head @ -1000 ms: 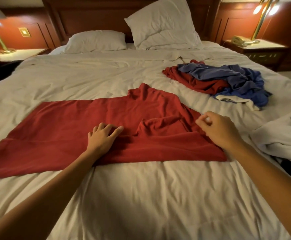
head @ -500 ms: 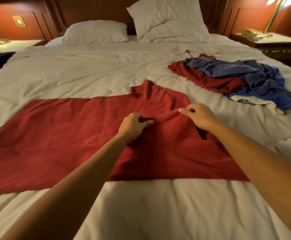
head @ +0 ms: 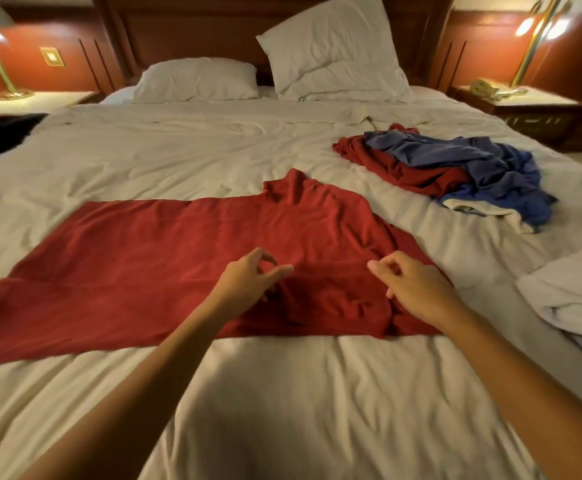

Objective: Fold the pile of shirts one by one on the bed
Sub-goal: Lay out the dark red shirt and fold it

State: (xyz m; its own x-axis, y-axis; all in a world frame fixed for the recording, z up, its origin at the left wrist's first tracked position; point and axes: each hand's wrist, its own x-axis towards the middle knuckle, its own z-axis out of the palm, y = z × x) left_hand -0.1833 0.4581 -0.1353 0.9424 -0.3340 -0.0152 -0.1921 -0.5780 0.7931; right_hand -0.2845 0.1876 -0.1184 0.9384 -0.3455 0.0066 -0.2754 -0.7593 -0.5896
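Head view, single camera, notes as follows

Red shirt (head: 144,265) lies spread sideways across the bed (head: 282,410), near the front edge. Its left part is flat. Its right part is rumpled, with ridges running under and between the hands, and one lobe of cloth (sleeve or collar, cannot tell) humps up at the far edge.

Left hand (head: 248,285): over the middle of the shirt, fingers loosely curled, thumb out, no cloth seen in them. Reads as empty.

Right hand (head: 417,292): over the rumpled end, fingers loosely bent, nothing pinched that I can see.

The pile (head: 455,161) of unfolded shirts, blue on red, sits further back to the right, apart from the spread shirt. A white cloth (head: 569,292) lies near the right edge.

Risks, as judged:
- Folding over the ridges would lock creases in, so the right end wants smoothing first
- The quilt is soft and wrinkled, so a dragging hand may pull bedding and shirt together and skew the edges
- The humped lobe may get trapped inside a fold
- A wide sweep to the right could snag the white cloth
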